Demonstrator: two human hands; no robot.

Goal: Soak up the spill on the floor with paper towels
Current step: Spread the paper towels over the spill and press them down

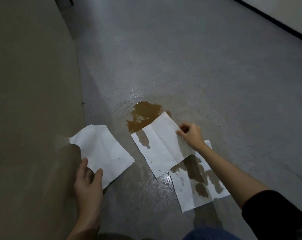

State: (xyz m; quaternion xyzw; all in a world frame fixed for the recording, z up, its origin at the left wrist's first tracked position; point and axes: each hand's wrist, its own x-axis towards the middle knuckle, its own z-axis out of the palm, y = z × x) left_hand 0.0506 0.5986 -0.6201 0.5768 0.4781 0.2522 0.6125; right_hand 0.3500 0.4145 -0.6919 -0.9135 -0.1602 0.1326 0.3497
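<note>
The brown spill lay pooled on the grey floor, its near edge covered by the middle paper towel. The right hand pinched that towel's right edge between curled fingers and thumb. A third towel, blotched brown, lay flat beneath the right forearm, its far corner tucked under the middle one. To the left, clear of the puddle, the left hand gripped the near edge of a dry towel between thumb and fingers. A beige wall stood alongside.
</note>
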